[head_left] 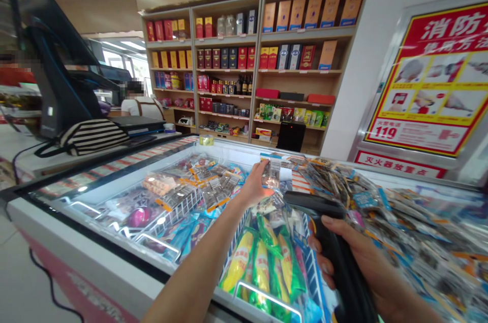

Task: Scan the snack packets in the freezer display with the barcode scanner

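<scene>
My left hand (pixel 256 185) reaches out over the chest freezer (pixel 95 257), its fingers closed on the edge of a small clear plastic packet (pixel 271 174) with a blue top edge. Nearer to me, my right hand (pixel 356 241) is wrapped around the handle of a black barcode scanner (pixel 343 262). The scanner's head points left, toward the packet, with a reddish glow on the left hand's fingers. A large heap of similar packets (pixel 404 231) covers the right side of the freezer top.
Below the glass lie yellow-and-green corn-shaped packs (pixel 261 262) in a wire basket (pixel 314 277). At the left stand a checkout monitor (pixel 57 59) and a striped pouch (pixel 95 136). A person (pixel 142 104) is behind the counter, before shelves (pixel 229 41) of boxes and bottles.
</scene>
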A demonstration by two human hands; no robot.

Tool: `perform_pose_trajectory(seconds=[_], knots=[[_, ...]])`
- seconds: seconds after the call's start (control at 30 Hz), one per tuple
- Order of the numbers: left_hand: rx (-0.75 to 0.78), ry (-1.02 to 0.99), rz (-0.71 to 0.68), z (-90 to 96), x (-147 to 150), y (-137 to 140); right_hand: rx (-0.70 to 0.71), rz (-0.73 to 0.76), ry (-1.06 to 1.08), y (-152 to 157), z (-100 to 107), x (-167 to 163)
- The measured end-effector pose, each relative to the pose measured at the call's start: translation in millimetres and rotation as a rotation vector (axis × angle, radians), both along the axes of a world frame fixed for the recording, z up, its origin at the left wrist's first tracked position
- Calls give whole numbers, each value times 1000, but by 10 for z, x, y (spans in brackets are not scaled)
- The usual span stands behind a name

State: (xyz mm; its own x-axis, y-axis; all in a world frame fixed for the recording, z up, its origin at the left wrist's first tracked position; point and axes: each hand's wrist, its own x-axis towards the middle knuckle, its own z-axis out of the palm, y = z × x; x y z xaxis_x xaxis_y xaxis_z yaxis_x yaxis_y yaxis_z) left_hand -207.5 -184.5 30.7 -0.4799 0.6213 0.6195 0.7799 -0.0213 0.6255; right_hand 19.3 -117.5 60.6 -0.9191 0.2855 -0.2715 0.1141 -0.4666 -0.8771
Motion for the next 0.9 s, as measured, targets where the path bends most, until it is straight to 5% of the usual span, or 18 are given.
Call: perform_pose_trajectory(seconds=[0.9], knots=[[-57,16,62,13,-31,-24,142,-86,-15,56,11,-55]])
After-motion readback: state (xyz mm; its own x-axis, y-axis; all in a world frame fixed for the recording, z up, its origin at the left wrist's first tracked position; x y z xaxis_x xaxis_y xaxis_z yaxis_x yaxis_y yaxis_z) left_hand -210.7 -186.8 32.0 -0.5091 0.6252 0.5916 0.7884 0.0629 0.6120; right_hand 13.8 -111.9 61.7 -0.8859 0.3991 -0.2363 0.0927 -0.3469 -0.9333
